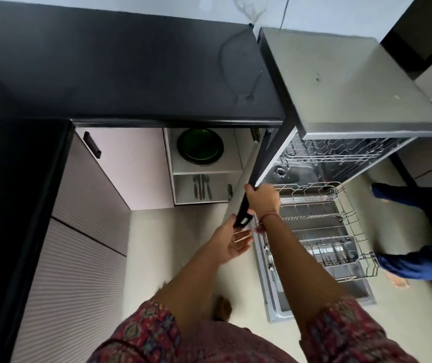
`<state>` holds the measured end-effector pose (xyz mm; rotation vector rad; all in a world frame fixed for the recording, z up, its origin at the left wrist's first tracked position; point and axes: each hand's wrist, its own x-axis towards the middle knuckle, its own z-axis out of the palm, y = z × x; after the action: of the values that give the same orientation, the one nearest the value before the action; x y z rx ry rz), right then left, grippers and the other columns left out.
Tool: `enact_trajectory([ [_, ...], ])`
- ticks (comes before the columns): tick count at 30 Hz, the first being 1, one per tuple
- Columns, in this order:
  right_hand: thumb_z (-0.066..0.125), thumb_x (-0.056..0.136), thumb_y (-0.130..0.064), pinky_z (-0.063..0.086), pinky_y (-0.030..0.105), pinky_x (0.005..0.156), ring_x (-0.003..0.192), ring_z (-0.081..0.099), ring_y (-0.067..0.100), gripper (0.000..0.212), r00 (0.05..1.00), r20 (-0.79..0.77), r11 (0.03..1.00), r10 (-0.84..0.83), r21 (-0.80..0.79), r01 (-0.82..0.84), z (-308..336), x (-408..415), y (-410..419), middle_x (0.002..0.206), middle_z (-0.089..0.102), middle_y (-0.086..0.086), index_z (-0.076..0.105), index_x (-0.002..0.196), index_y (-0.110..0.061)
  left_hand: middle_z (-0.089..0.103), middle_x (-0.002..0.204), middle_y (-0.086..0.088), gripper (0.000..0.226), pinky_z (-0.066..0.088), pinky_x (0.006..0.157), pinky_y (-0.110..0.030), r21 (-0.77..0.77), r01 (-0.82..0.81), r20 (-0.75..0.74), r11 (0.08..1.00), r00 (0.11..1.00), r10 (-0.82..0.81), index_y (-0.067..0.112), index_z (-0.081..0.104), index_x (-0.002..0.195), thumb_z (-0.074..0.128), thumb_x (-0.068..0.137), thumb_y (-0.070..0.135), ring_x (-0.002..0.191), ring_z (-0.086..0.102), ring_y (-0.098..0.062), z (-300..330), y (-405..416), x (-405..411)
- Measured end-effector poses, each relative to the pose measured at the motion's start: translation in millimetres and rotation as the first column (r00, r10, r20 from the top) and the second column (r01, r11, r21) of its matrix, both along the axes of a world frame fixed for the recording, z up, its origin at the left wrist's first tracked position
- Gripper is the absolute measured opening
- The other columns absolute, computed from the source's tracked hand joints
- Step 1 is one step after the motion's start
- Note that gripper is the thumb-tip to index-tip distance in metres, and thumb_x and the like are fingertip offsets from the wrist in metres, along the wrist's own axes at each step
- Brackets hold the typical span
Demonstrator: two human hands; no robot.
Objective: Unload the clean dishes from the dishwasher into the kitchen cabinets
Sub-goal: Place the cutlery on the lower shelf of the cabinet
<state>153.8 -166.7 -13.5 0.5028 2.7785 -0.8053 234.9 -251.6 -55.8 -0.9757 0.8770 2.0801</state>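
Observation:
The open cabinet [238, 153] holds green plates [200, 146] on its upper shelf and several pieces of cutlery [202, 188] on the lower one. Its door [252, 163] stands open, seen edge-on, with a black handle [243, 218]. My right hand [262, 197] grips the door's edge just above the handle. My left hand [231, 243] is below the handle with fingers straight, its thumb against the handle's lower end. The dishwasher [340, 82] is open; its lower rack [345, 213] is pulled out over the lowered door, with a grey cutlery basket [340, 251] inside. I see no dishes in the rack.
A black countertop [120, 69] runs over the cabinets. A shut pink cabinet door [131, 163] is left of the open one. Another person's legs in blue [419, 260] stand right of the rack. Pale floor [173, 239] lies below my arms.

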Motion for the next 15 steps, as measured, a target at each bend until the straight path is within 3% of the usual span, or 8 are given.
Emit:
enact_trajectory([
  [3,0.061,0.088,-0.034,0.059,0.036,0.067,0.064,0.069,0.025,0.036,0.994,0.006,0.962,-0.111,-0.248,0.109,1,-12,-39,0.074,0.071,0.015,0.068,0.069,-0.004,0.059,0.075,-0.015,0.046,0.05,0.053,-0.028,0.113,-0.265,0.028,0.958,0.964,0.263,0.001,0.055,0.089,0.034,0.099,0.041,0.053,0.06,-0.021,14,-29,-32],
  [6,0.063,0.087,-0.035,0.059,0.036,0.068,0.067,0.071,0.025,0.038,0.985,0.063,0.914,-0.159,-0.368,0.171,1,-33,-73,0.077,0.073,0.017,0.069,0.072,0.0,0.061,0.06,-0.011,0.039,0.049,0.05,-0.024,0.097,-0.422,0.047,0.901,0.907,0.42,0.002,0.056,0.086,0.036,0.099,0.033,0.048,0.059,-0.018,28,-74,-55],
  [8,0.063,0.087,-0.04,0.051,0.02,0.053,0.054,0.065,0.009,0.042,0.982,0.023,0.917,-0.186,-0.356,0.182,0,-46,-91,0.067,0.071,0.011,0.071,0.073,-0.001,0.061,0.071,-0.013,0.037,0.05,0.053,-0.023,0.095,-0.463,0.026,0.881,0.886,0.462,0.002,0.056,0.094,0.048,0.095,0.038,0.058,0.059,-0.018,39,-100,-68],
  [10,0.062,0.088,-0.042,0.045,0.017,0.048,0.05,0.06,0.006,0.043,0.981,-0.012,0.912,-0.194,-0.371,0.176,-5,-55,-108,0.065,0.07,0.008,0.07,0.07,-0.004,0.061,0.088,-0.017,0.045,0.055,0.071,-0.027,0.084,-0.499,0.01,0.862,0.866,0.5,0.001,0.054,0.097,0.063,0.086,0.044,0.075,0.062,-0.022,47,-123,-84],
  [13,0.063,0.089,-0.037,0.056,0.032,0.069,0.072,0.069,0.023,0.038,0.97,0.07,0.836,-0.232,-0.496,0.235,-15,-67,-120,0.083,0.073,0.017,0.066,0.068,-0.005,0.055,0.105,-0.018,0.064,0.051,0.095,-0.038,0.095,-0.543,-0.007,0.834,0.837,0.546,0.006,0.047,0.109,0.074,0.073,0.052,0.094,0.06,-0.032,54,-139,-103],
  [15,0.065,0.089,-0.028,0.056,0.045,0.086,0.087,0.07,0.034,0.032,0.933,0.202,0.648,-0.296,-0.675,0.352,-16,-77,-123,0.094,0.071,0.023,0.065,0.078,0.001,0.052,0.108,-0.017,0.076,0.048,0.098,-0.042,0.112,-0.55,-0.034,0.828,0.83,0.556,0.013,0.042,0.121,0.075,0.069,0.057,0.095,0.058,-0.033,57,-143,-119],
])
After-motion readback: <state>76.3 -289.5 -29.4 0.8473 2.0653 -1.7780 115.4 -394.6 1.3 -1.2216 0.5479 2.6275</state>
